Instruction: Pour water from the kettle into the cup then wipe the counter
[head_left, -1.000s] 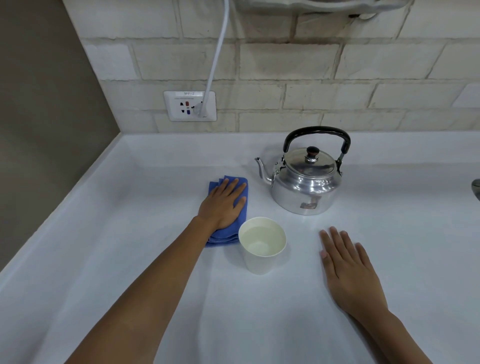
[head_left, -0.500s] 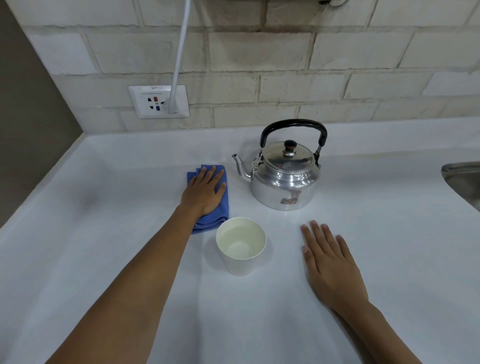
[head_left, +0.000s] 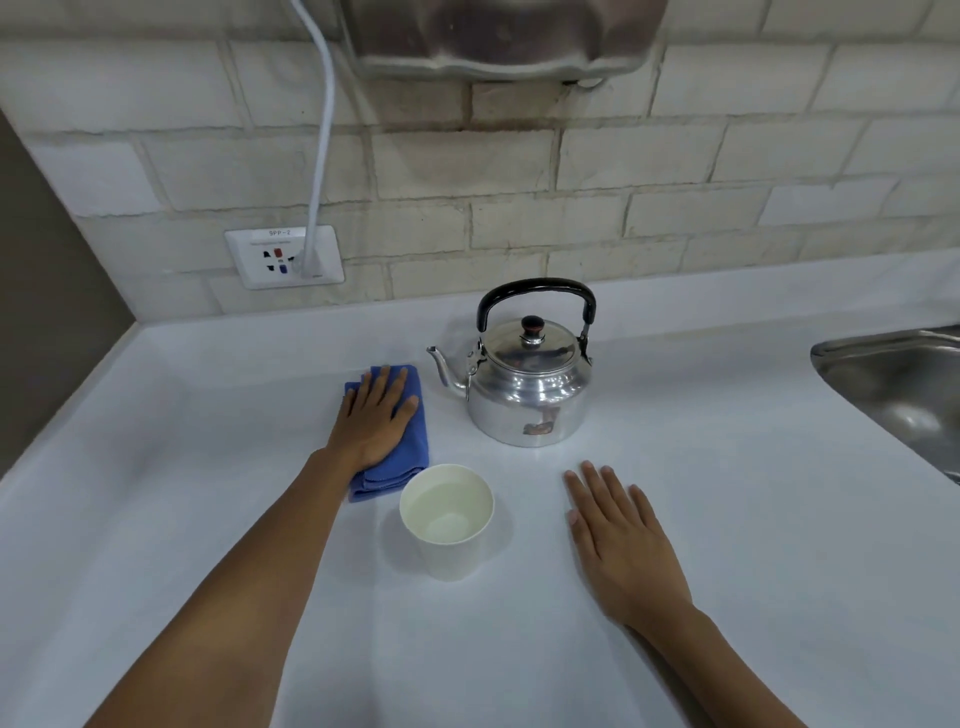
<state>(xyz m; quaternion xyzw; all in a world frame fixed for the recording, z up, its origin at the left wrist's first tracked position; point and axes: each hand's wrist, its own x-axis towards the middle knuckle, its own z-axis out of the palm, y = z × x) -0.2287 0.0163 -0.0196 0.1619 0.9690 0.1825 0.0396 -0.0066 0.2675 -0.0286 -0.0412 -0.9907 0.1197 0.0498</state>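
Observation:
A shiny metal kettle (head_left: 530, 395) with a black handle stands upright at the back of the white counter (head_left: 727, 545), spout pointing left. In front of it, a white paper cup (head_left: 449, 558) holds some water. My left hand (head_left: 371, 421) lies flat, fingers stretched, on a folded blue cloth (head_left: 413, 452) left of the kettle and just behind the cup. My right hand (head_left: 618, 545) rests palm down on the bare counter to the right of the cup, holding nothing.
A steel sink (head_left: 893, 384) is set into the counter at the right edge. On the brick wall behind, a white cable (head_left: 324, 130) runs down into an outlet (head_left: 283, 257). A metal fixture (head_left: 498, 36) hangs above the kettle.
The view has shifted, so more wall and the sink show. Both hands, the cloth, cup and kettle keep their places relative to each other.

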